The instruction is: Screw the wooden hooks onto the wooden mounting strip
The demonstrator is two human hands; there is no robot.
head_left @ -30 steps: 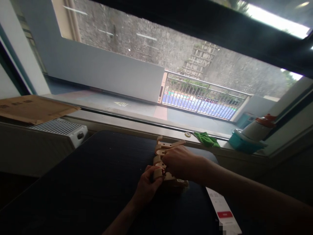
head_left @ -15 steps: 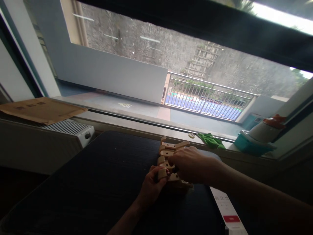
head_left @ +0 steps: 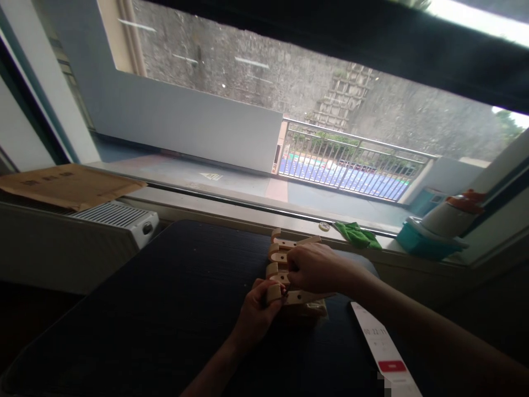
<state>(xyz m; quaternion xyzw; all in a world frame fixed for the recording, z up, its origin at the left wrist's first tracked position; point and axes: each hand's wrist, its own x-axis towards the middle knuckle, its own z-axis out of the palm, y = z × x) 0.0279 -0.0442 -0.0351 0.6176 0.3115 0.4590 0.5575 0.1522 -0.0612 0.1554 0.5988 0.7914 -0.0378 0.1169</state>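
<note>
Several pale wooden hooks [head_left: 276,270] with curved ends and drilled holes lie side by side in a row on the dark table. My left hand [head_left: 257,303] is closed around the curved end of the nearest wooden hook [head_left: 294,298], with thumb and fingers at its tip. Just above that hook, my right hand [head_left: 316,267] is curled with its fingers pointing down over the row. What its fingertips hold, if anything, is hidden. Beneath the near end of the row sits something in clear wrapping [head_left: 317,307], too dark to make out.
A phone [head_left: 382,342] showing a timer lies right of the hooks on the dark table [head_left: 165,309]. On the sill behind are a roll of tape [head_left: 324,226], a green cloth [head_left: 357,235] and a teal box [head_left: 430,242]. A brown envelope [head_left: 74,184] rests on the radiator [head_left: 124,218] at left.
My right hand has risen slightly away from the nearest hook, uncovering more of its flat part and hole. My left hand stays on the same curved end.
</note>
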